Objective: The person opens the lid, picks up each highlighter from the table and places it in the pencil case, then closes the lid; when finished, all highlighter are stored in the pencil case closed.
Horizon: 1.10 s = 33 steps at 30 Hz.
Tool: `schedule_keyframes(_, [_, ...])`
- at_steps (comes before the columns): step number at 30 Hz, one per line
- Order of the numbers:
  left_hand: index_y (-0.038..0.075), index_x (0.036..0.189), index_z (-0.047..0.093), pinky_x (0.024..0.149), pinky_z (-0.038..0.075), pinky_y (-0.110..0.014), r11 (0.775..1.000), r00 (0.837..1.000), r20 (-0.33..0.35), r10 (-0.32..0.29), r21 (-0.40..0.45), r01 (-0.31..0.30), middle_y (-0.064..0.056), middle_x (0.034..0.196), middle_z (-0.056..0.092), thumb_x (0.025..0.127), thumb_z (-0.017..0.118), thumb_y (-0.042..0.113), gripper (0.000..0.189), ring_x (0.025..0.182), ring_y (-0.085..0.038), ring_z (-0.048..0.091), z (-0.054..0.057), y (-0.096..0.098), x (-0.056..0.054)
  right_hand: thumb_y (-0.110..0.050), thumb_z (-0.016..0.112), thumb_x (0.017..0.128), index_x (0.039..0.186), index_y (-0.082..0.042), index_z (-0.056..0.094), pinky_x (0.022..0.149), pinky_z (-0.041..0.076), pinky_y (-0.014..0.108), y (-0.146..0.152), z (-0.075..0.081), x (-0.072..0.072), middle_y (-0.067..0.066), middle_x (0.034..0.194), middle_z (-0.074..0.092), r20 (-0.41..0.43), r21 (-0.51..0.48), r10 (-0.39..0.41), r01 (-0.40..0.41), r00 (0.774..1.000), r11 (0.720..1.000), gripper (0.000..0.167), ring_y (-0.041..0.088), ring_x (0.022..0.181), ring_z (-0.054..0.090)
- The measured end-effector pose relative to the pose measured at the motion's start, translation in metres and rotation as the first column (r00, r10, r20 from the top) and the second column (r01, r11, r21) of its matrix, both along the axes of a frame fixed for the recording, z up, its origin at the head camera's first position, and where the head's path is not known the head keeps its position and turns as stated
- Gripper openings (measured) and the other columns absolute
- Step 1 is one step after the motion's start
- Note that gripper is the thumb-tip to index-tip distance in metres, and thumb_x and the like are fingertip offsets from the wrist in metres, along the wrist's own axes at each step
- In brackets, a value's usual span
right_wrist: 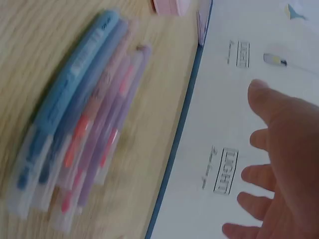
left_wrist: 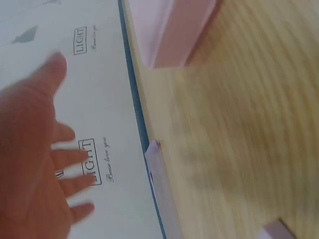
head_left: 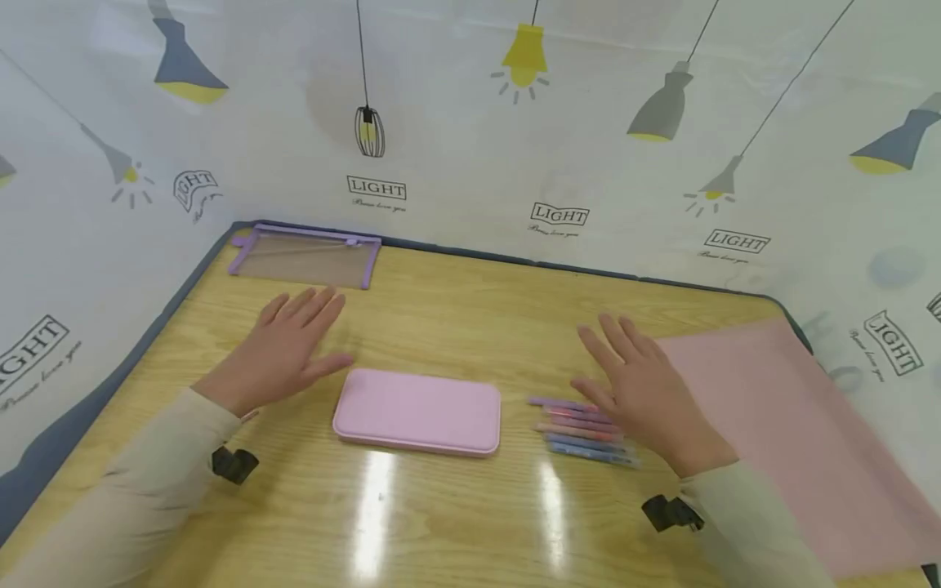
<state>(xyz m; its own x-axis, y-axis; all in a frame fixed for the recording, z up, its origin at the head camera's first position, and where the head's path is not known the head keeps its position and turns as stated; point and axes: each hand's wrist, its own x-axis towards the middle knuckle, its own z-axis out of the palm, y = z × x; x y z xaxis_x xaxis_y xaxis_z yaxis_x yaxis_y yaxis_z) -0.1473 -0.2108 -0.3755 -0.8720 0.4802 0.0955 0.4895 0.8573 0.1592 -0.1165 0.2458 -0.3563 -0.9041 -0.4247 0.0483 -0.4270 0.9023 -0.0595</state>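
My left hand [head_left: 283,351] hovers above the table with straight, spread fingers, holding nothing. Just right of its thumb lies a closed pink pencil case [head_left: 416,412]. In the left wrist view the left hand [left_wrist: 30,159] shows its fingers apart. My right hand [head_left: 643,392] is likewise held over the table with fingers extended, near a row of several capped pens [head_left: 584,433] in purple, pink and blue. The hand hides some of their ends in the head view. In the right wrist view the pens [right_wrist: 79,109] lie side by side, apart from the right hand [right_wrist: 289,159].
A see-through zip pouch [head_left: 305,257] with purple edging lies at the back left. At the right, a pink sheet [head_left: 801,441] covers part of the wooden table [head_left: 456,523]. White cloth printed with lamps [head_left: 456,147] surrounds the back and sides.
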Motion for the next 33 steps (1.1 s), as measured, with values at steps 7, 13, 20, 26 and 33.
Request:
schedule_keyframes(7, [-0.003, 0.145, 0.043, 0.114, 0.025, -0.057, 0.986, 0.985, -0.067, -0.162, 0.018, 0.164, -0.019, 0.142, 0.052, 0.084, 0.070, 0.056, 0.089, 0.130, -0.036, 0.048, -0.006, -0.005, 0.019, -0.046, 0.058, 0.096, 0.149, -0.010, 0.043, 0.113, 0.035, 0.055, -0.036, -0.006, 0.010, 0.019, 0.157, 0.035, -0.115, 0.009, 0.223, -0.224, 0.968, 0.975, 0.066, 0.040, 0.143, 0.034])
schedule_keyframes(13, [-0.002, 0.145, 0.044, 0.114, 0.028, -0.056, 0.984, 0.985, 0.010, -0.174, -0.023, 0.175, -0.016, 0.140, 0.054, 0.083, 0.062, 0.068, 0.095, 0.128, -0.034, 0.049, -0.018, 0.001, 0.032, -0.049, 0.053, 0.098, 0.149, -0.013, 0.044, 0.114, 0.036, 0.052, -0.069, -0.016, 0.018, 0.016, 0.158, 0.034, -0.073, 0.038, 0.344, -0.343, 0.936, 0.939, 0.063, 0.037, 0.144, 0.035])
schedule_keyframes(20, [-0.002, 0.146, 0.043, 0.114, 0.030, -0.054, 0.984, 0.984, 0.029, -0.178, -0.017, 0.179, -0.016, 0.142, 0.052, 0.076, 0.063, 0.076, 0.106, 0.130, -0.033, 0.048, -0.033, 0.007, 0.033, -0.052, 0.051, 0.098, 0.150, -0.016, 0.043, 0.115, 0.035, 0.051, -0.092, -0.032, 0.021, 0.016, 0.156, 0.037, -0.011, 0.069, 0.388, -0.386, 0.922, 0.920, 0.064, 0.036, 0.144, 0.036])
schedule_keyframes(26, [-0.004, 0.145, 0.041, 0.113, 0.031, -0.052, 0.984, 0.982, 0.055, -0.180, 0.026, 0.178, -0.016, 0.141, 0.052, 0.071, 0.071, 0.071, 0.110, 0.129, -0.033, 0.047, -0.038, 0.014, 0.032, -0.053, 0.051, 0.097, 0.149, -0.015, 0.043, 0.114, 0.035, 0.050, -0.101, -0.042, 0.022, 0.018, 0.154, 0.040, 0.009, 0.069, 0.418, -0.418, 0.908, 0.906, 0.065, 0.037, 0.142, 0.038])
schedule_keyframes(33, [-0.006, 0.142, 0.044, 0.110, 0.035, -0.050, 0.980, 0.982, 0.018, -0.190, 0.055, 0.189, -0.018, 0.134, 0.055, 0.072, 0.074, 0.063, 0.103, 0.123, -0.034, 0.050, -0.046, 0.013, 0.031, -0.052, 0.057, 0.095, 0.151, -0.016, 0.040, 0.114, 0.036, 0.050, -0.109, -0.045, 0.021, 0.021, 0.153, 0.041, 0.043, 0.058, 0.405, -0.407, 0.913, 0.911, 0.069, 0.036, 0.140, 0.041])
